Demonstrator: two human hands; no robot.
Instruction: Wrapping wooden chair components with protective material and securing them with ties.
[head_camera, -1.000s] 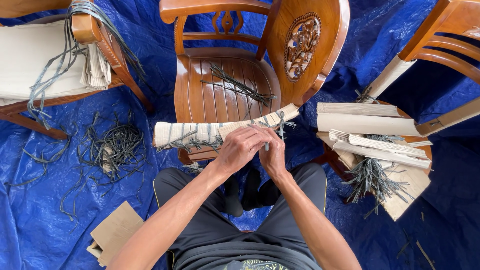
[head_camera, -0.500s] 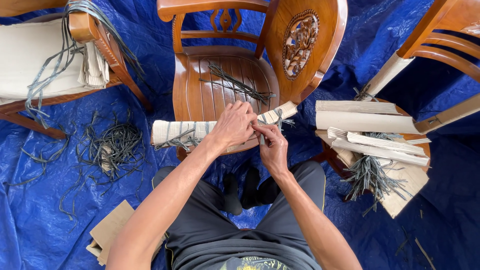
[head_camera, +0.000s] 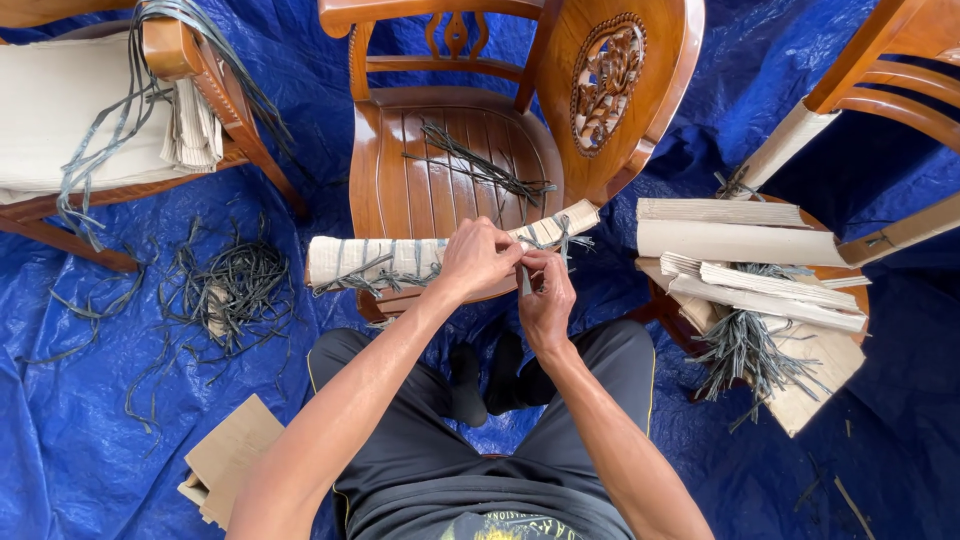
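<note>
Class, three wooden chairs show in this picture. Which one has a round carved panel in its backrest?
The middle chair, straight ahead of the hands: its backrest holds a round pierced carving. The left chair carries cardboard padding and grey straps; the right chair shows plain slats.

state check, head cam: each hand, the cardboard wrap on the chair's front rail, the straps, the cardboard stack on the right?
left hand: gripping the wrap
right hand: pinching a strap at the wrap
wrap: around chair front rail, strapped
straps on seat: loose
straps on tarp: loose pile
cardboard stack: folded, piled
</note>
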